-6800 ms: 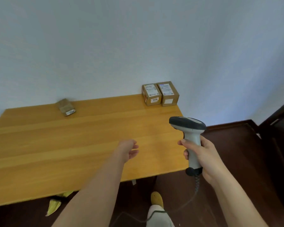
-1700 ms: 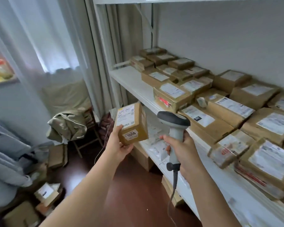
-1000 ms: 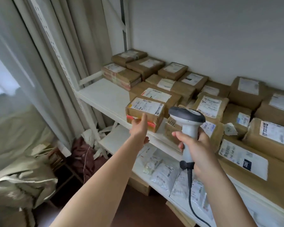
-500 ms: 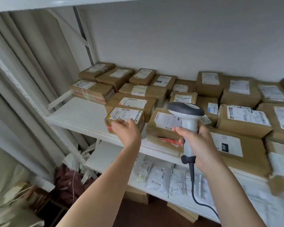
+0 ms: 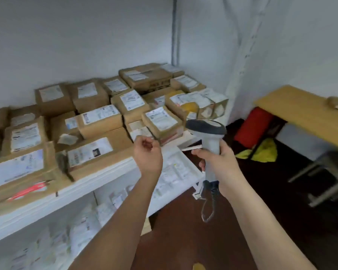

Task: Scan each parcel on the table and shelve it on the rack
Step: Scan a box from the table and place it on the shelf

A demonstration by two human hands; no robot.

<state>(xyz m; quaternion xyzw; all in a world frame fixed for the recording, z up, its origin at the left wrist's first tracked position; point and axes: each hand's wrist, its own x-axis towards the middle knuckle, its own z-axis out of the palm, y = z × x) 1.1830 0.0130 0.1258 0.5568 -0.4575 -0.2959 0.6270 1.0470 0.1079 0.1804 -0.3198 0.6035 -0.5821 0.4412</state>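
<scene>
My right hand (image 5: 219, 164) grips the handle of a grey barcode scanner (image 5: 207, 131) held upright, its cable hanging below. My left hand (image 5: 147, 152) hovers in front of the white rack (image 5: 98, 180) with loosely curled fingers and holds nothing. Several brown cardboard parcels with white labels (image 5: 100, 117) crowd the rack's upper shelf. At the far right, the corner of the wooden table (image 5: 304, 117) shows, with one small brown parcel (image 5: 335, 103) lying on it.
The rack's lower shelf holds several white plastic mail bags (image 5: 172, 172). Under the table sit a red object (image 5: 252, 127) and yellow material (image 5: 263, 152). A dark metal-framed piece of furniture (image 5: 324, 180) stands on the dark floor at right.
My left hand has drawn back from the parcel it was setting on the shelf and is now empty. The view has swung right, bringing the table into sight.
</scene>
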